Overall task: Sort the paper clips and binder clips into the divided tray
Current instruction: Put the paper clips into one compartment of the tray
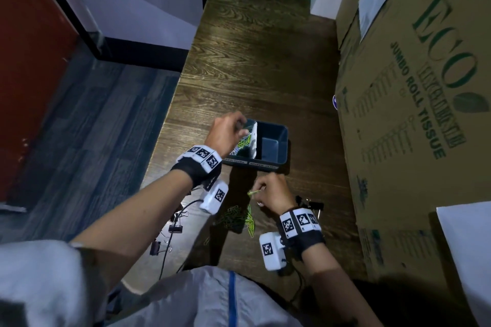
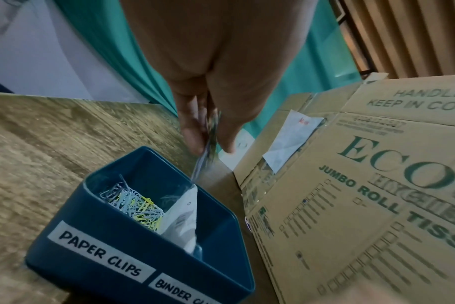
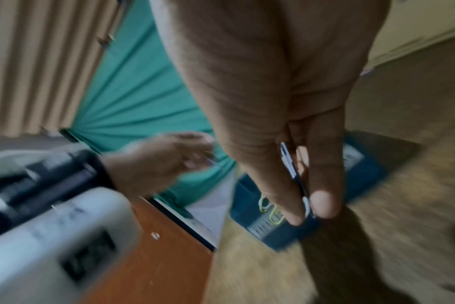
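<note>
A dark blue divided tray (image 1: 273, 159) (image 2: 96, 232) stands on the wooden table, labelled for paper clips on the left and binder clips on the right, with a white divider (image 2: 185, 216) between. Paper clips (image 2: 135, 203) lie heaped in the left compartment; the right one shows nothing inside. My left hand (image 1: 228, 130) (image 2: 208, 142) hovers over the left compartment, pinching a few paper clips. My right hand (image 1: 268, 191) (image 3: 307, 207) is nearer me, just in front of the tray, pinching paper clips, some yellow-green. A loose pile of paper clips (image 1: 239, 218) lies below it.
Black binder clips lie scattered on the table at the left (image 1: 175, 228) and right (image 1: 313, 206) of the pile. A big cardboard box (image 1: 414, 114) bounds the table on the right. The table's left edge (image 1: 170, 103) drops to the floor.
</note>
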